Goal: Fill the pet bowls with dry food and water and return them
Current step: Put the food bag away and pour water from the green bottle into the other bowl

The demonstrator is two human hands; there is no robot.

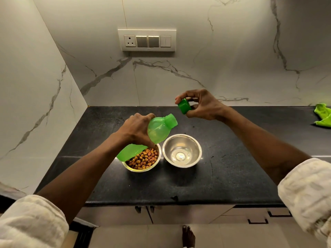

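Observation:
Two steel bowls stand side by side on the black counter. The left bowl holds brown and orange dry food. The right bowl looks shiny inside with only a trace of water at its bottom. My left hand grips a green translucent bottle by its middle, tilted with its uncapped neck pointing up and right above the right bowl's far rim; its base hangs over the food bowl. My right hand holds the green bottle cap in its fingertips, above and behind the right bowl.
A green cloth lies at the counter's far right edge. A marble wall with a switch panel rises behind, and another wall closes the left side. Cabinet fronts and a bare foot show below the counter's front edge.

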